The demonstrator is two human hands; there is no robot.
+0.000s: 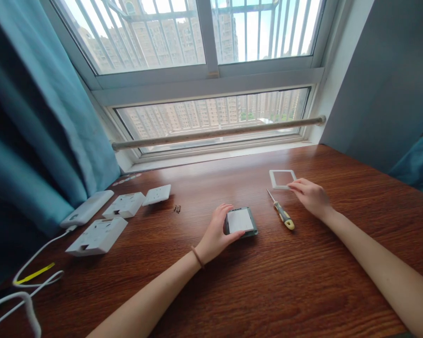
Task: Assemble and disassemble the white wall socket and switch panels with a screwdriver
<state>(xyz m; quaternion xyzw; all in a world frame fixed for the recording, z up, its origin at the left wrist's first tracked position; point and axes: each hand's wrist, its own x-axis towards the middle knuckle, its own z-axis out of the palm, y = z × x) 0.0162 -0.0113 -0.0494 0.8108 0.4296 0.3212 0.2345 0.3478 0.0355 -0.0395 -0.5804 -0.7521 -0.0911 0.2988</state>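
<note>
My left hand (219, 234) is curled around the left side of a switch module (240, 220), a flat square with a white face and a dark grey-green rim. The module rests on the table, thumb at its near edge and fingers at its far edge. Out to the right, my right hand (310, 196) pinches the near right corner of a thin white square frame (272, 180). A screwdriver (284, 217) with a yellow and grey handle lies between the two hands, its tip pointing away from me.
Several small screws (177, 208) lie left of the module. Farther left are a white square plate (157, 195), two white boxes (97, 237) and a white device (88, 209) with a cable. A yellow strip (35, 273) lies by the cable. A blue curtain (65, 103) hangs beside the window.
</note>
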